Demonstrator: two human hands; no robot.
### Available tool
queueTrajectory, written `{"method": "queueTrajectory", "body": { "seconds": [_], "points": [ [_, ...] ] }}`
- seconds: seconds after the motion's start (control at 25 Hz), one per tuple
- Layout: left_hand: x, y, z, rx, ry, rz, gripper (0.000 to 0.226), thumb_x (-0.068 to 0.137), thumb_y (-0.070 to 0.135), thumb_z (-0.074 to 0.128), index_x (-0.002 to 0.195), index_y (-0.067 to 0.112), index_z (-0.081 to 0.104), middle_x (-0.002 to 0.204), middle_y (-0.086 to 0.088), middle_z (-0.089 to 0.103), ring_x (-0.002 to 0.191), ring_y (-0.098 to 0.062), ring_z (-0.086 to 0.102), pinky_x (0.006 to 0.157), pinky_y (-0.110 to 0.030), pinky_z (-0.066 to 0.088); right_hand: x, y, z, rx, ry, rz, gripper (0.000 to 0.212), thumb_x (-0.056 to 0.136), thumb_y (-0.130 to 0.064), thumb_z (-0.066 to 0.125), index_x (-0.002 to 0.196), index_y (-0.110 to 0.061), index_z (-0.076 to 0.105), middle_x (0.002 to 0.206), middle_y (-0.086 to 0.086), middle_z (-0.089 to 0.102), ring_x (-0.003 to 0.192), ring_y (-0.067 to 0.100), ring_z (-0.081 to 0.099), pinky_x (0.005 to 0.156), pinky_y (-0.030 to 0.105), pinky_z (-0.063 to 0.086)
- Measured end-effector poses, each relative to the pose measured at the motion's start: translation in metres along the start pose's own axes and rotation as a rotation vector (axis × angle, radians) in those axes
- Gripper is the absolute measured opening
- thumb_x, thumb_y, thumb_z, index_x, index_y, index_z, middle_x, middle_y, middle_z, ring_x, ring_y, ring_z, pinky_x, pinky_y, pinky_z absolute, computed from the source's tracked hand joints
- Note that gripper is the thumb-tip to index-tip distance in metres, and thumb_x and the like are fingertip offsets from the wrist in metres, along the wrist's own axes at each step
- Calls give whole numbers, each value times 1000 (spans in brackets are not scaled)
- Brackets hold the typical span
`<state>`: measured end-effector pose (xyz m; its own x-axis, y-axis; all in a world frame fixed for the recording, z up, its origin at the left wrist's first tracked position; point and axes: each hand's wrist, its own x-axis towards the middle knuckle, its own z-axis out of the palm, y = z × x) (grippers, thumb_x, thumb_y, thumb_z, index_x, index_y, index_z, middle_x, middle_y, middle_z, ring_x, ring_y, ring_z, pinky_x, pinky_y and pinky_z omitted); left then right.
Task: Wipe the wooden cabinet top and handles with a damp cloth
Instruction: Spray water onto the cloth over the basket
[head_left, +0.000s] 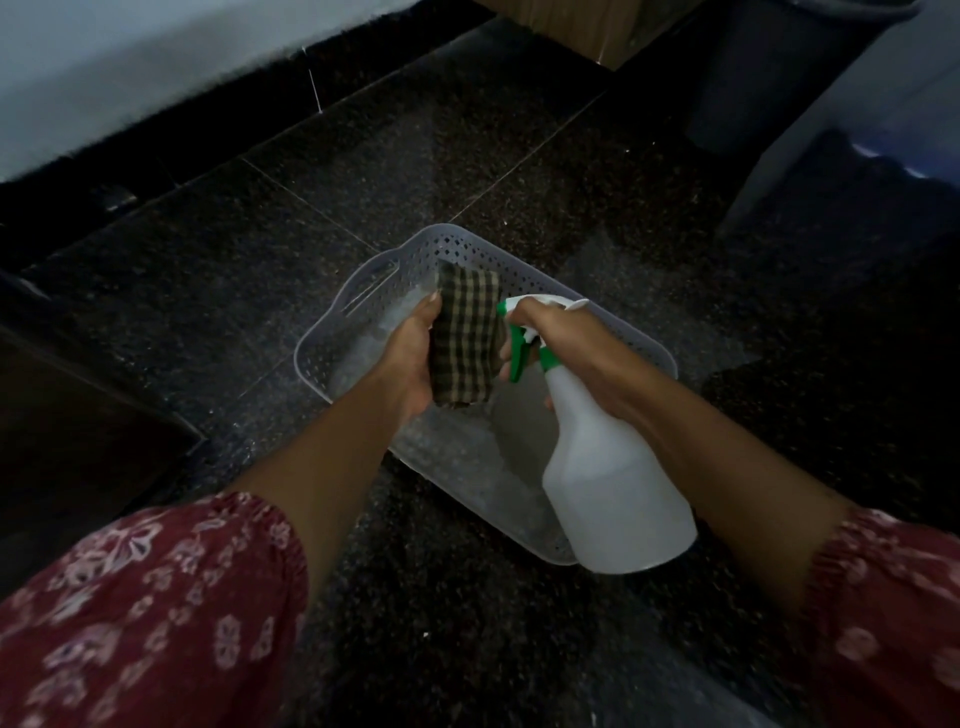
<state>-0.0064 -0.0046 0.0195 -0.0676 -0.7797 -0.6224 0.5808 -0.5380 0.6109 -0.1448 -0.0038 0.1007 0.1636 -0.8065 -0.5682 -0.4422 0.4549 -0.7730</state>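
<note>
My left hand grips a folded brown and cream checked cloth, held upright over a grey perforated basket. My right hand holds a white spray bottle by its neck, fingers on the green trigger. The white nozzle points at the cloth, almost touching it. The cabinet top and handles are not visible from here.
The basket stands on a dark speckled stone floor. A dark piece of furniture is at the left edge. A white wall runs along the upper left, a dark bin and a wooden panel at the top.
</note>
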Motion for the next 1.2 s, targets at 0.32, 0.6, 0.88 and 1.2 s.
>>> {"method": "queueTrajectory", "body": {
  "seconds": [0.32, 0.6, 0.88, 1.2],
  "points": [
    [5, 1, -1, -21, -30, -61, 56, 93, 48, 37, 129, 10, 56, 129, -15, 61, 111, -30, 61, 96, -43, 48, -3, -6, -3, 52, 92, -35, 19, 91, -26, 43, 78, -28, 57, 63, 3, 63, 50, 17, 60, 53, 26, 47],
    [-4, 3, 7, 6, -10, -43, 53, 95, 47, 35, 130, 14, 55, 128, -12, 61, 98, -26, 64, 78, -38, 51, -15, -6, -2, -89, -61, 67, 13, 91, -25, 44, 87, -25, 56, 64, 4, 62, 39, 13, 59, 54, 26, 47],
    [-9, 6, 14, 4, 7, -25, 53, 95, 46, 34, 131, 13, 54, 128, -11, 61, 93, -23, 63, 71, -37, 50, -19, 4, -3, -107, -95, 36, 13, 88, -26, 45, 89, -27, 58, 75, 8, 66, 68, 24, 65, 56, 27, 47],
    [-11, 4, 14, 3, 14, -42, 51, 96, 45, 34, 132, 13, 53, 130, -14, 60, 90, -24, 64, 69, -37, 50, -19, 5, -7, -18, 10, 63, 17, 91, -25, 45, 103, -26, 56, 69, 5, 61, 58, 18, 60, 55, 26, 46]
  ]
}}
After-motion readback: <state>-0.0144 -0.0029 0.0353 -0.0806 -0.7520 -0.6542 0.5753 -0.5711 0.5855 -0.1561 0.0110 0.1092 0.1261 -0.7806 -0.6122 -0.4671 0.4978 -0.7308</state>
